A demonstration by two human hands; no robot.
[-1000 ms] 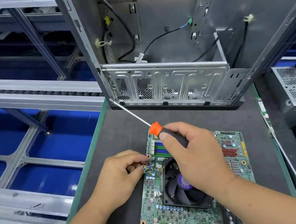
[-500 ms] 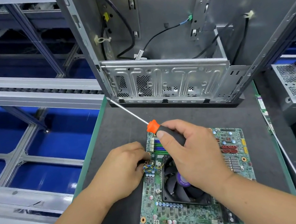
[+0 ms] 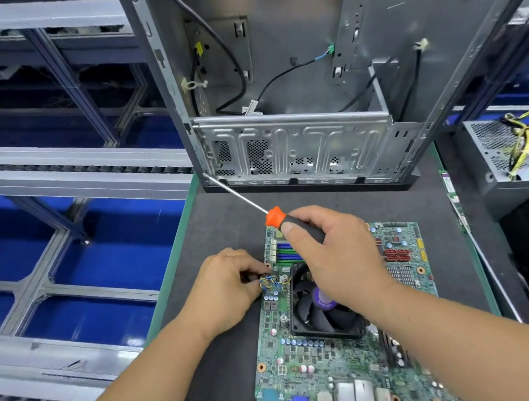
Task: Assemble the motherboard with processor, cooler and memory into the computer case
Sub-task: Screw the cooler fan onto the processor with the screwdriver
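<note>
A green motherboard [image 3: 347, 360] lies flat on the dark mat, with a black cooler fan [image 3: 319, 316] mounted on it. My left hand [image 3: 228, 285] pinches the fan's thin blue and yellow cable [image 3: 271, 282] at the cooler's left corner. My right hand [image 3: 338, 258] hovers over the cooler and grips a screwdriver [image 3: 279, 217] with a black and orange handle. Its long shaft points up-left toward the case corner. The open grey computer case [image 3: 300, 149] stands upright behind the board, loose black cables hanging inside.
A dark work mat [image 3: 219, 363] with a green edge carries the board. A grey power supply [image 3: 505, 155] with yellow wires sits at the right. Conveyor rails and blue bins [image 3: 99, 240] lie to the left.
Both hands stay near the cooler's left corner. The view has shifted slightly, so the case and the board sit a little higher in the frame; the screwdriver keeps its angle.
</note>
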